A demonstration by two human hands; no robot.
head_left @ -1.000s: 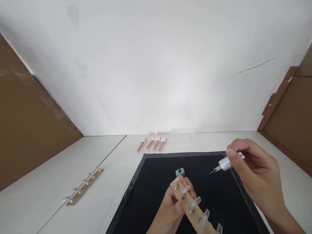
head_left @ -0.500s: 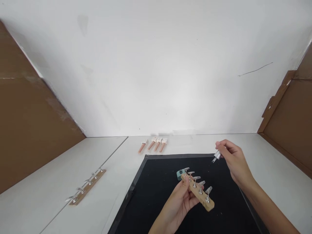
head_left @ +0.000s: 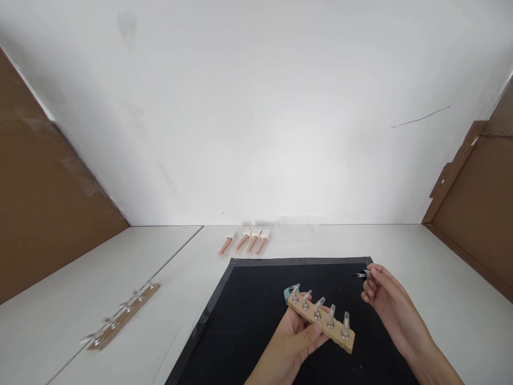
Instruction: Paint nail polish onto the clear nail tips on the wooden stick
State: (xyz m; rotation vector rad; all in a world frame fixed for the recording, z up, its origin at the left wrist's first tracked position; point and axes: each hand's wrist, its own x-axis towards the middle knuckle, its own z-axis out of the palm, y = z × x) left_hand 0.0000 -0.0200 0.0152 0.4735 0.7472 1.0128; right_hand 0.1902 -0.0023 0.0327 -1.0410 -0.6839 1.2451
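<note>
Wooden strip [head_left: 321, 324]: pale, rough-edged, bearing five clear nail tips on metal studs; tilted above black mat [head_left: 248, 321], left hand [head_left: 298, 342] pinching it. Right hand [head_left: 387, 289]: fingertips closed on a thin-tipped applicator [head_left: 365, 275]. Bare mat lies between hands.

Your white table [head_left: 188, 278] carries a black mat [head_left: 248, 310] at near centre-right, where a teal bottle [head_left: 287, 295] stands, partly hidden. At left lies 1 wooden strip [head_left: 129, 315] with clear pieces; beyond the mat's far left corner, you have 4 pink-and-white pieces [head_left: 252, 244].
</note>
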